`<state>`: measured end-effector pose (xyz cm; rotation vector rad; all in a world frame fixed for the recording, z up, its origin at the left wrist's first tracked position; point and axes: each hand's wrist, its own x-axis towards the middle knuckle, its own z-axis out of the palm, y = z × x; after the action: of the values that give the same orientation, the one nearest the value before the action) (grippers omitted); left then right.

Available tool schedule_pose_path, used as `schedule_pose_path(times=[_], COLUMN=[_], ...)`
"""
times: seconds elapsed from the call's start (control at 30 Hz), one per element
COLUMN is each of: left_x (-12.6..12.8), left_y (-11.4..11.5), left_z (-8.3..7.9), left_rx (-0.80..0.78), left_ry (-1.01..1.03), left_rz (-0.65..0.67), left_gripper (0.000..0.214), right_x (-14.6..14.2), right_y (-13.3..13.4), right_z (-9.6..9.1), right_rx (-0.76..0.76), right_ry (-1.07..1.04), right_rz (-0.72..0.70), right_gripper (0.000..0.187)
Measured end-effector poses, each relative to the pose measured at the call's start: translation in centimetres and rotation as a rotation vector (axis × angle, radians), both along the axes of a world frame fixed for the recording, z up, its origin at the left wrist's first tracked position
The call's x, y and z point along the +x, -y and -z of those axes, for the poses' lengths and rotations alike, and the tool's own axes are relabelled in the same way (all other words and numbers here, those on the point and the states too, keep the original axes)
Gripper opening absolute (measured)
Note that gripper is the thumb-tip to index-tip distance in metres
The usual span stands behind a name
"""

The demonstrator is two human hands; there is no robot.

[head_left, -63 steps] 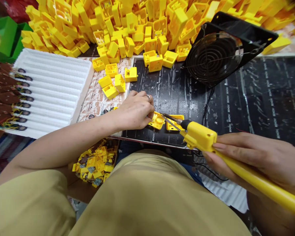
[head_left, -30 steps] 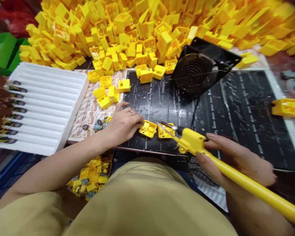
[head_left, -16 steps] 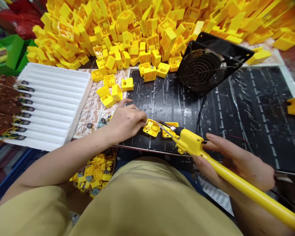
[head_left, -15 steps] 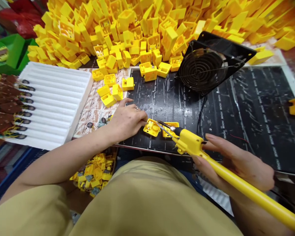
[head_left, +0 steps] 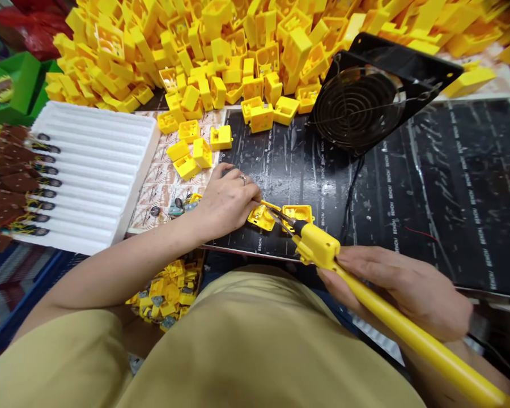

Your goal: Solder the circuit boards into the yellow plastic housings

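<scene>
On the black mat (head_left: 408, 170), the left hand (head_left: 227, 201) steadies a yellow housing (head_left: 261, 216) (soldering iron (head_left: 318, 249) touching).

2 hands: L hand (head_left: 229, 198), R hand (head_left: 403, 289). 1 soldering iron (head_left: 318, 249). 2 yellow housings at its tip: L housing (head_left: 261, 216), R housing (head_left: 298, 213). 1 black fan (head_left: 357, 107), 1 white foam tray (head_left: 97, 164), 1 black mat (head_left: 429, 187). Housing pile (head_left: 238, 39) at back: too many to count.

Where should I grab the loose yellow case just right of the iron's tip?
Likely pinch its two outer side walls from above, coming from the far side: the case lies flat, open face up, and the soldering iron crosses its near-left edge.
</scene>
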<state>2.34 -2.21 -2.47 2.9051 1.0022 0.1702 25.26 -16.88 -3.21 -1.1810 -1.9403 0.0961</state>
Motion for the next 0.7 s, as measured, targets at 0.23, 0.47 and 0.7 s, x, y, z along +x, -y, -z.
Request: schedule_pose_path(times=[0.23, 0.47, 0.7], left_x=[0.2, 0.4, 0.5], left_y=[-0.2, -0.7, -1.0], left_z=[0.0, -0.1, 0.2], left_rx=[0.039, 0.031, 0.018], left_ry=[-0.042, -0.069, -0.053], left_rz=[0.056, 0.09, 0.094], left_gripper=[0.027, 0.027, 0.026], right_x=[-1.0, -0.2, 1.6], right_y=[-0.7, -0.3, 1.3], right_z=[-1.1, -1.9, -0.7], right_rx=[0.028, 0.008, -0.128], right_ry=[0.11, 0.127, 0.062], right_rz=[-0.021, -0.073, 0.05], right_gripper=[0.011, 0.009, 0.01])
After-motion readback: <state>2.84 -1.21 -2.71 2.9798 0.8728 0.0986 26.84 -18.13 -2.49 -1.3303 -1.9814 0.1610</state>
